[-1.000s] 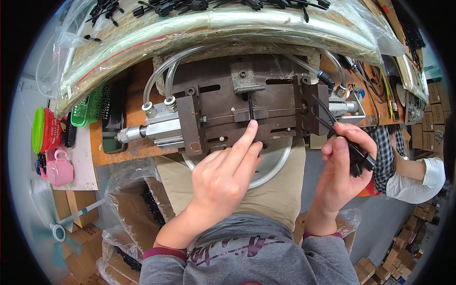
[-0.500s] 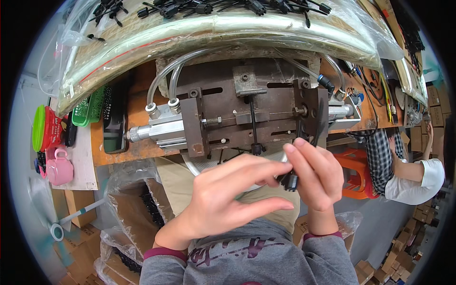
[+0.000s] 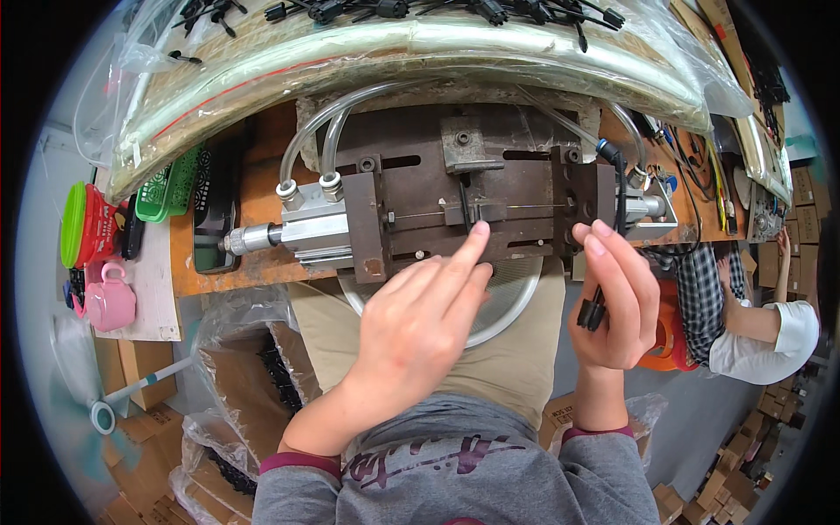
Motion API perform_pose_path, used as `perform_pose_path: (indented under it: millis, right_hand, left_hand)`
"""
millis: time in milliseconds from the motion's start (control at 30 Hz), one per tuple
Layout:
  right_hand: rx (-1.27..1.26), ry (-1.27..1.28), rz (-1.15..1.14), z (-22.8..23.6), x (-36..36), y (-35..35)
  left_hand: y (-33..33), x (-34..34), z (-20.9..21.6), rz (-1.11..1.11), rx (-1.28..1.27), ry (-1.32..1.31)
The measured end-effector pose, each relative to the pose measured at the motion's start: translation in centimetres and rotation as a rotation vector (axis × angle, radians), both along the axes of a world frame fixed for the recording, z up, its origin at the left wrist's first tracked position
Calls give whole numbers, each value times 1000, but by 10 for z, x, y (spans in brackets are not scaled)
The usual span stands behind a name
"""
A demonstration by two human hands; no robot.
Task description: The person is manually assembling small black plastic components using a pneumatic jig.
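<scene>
A black thin rod (image 3: 466, 198) lies across the middle of the dark metal fixture (image 3: 420, 188), its upper end by a bolted metal block (image 3: 464, 144). My left hand (image 3: 424, 315) reaches over its lower part; the index finger is stretched out with its tip at the rod. The thumb and the rod's near end are hidden beneath the hand. To the right, my right hand (image 3: 619, 302) is closed around another black rod with a ribbed knob (image 3: 591, 315) showing below the fingers. That rod's thin part sticks up past the fingertips.
Air cylinders with clear hoses flank the fixture; the left cylinder (image 3: 315, 229) is silver. More black rods (image 3: 385, 10) lie on the plastic-covered shelf. A green basket (image 3: 166, 188) and pink mug (image 3: 111, 302) stand left. A round tray (image 3: 512, 306) rests on my lap. Another person (image 3: 761, 332) sits right.
My hands have parted: the left moved up to the rod on the fixture, the right moved right with its rod. The left clamp bolt has drawn back toward its block.
</scene>
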State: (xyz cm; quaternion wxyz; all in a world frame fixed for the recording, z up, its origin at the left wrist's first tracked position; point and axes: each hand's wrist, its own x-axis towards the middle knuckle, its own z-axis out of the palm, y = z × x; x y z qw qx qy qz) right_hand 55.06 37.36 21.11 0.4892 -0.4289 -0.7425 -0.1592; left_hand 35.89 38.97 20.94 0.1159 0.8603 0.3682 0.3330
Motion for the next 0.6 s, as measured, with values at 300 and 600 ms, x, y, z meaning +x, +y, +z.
perform_pose_path:
  millis: [300,600]
  right_hand:
    - [-66,111,70,-1,0,-8]
    - [12,8,-13,4,-3,-7]
  left_hand:
    - [-3,4,3,19,-33,49]
    - [1,3,5,39,38,145]
